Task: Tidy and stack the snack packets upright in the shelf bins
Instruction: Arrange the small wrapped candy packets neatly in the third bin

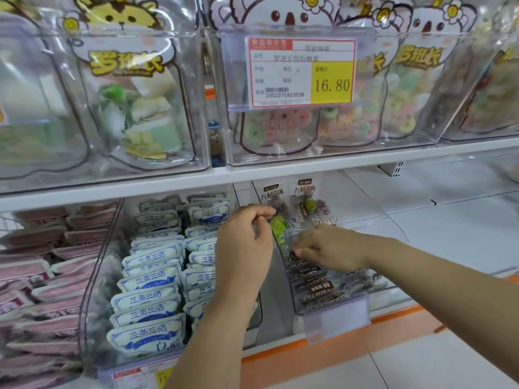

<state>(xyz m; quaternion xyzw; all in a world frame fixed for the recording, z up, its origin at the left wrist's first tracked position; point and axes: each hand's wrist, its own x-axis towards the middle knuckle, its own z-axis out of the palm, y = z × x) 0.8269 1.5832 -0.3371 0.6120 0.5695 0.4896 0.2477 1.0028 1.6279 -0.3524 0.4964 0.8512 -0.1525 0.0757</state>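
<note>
1. Hands meet at a clear bin point(362, 294), seen from the head camera. The left hand point(244, 248) pinches one edge of a plum packet point(280, 231) with curled fingers, and the right hand point(331, 248) grips its other side.
2. Beyond both hands two upright packets point(302, 197) stand. Under the right hand, flat packets point(317, 290) lie jumbled.
3. Risk: the slick film may slip from the pinch, or setting the packet in could topple the upright pair.

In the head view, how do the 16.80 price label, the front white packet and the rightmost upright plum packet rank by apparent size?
Largest: price label.
Then: front white packet.
Smallest: rightmost upright plum packet, though it stands farther back and is partly hidden.
</note>
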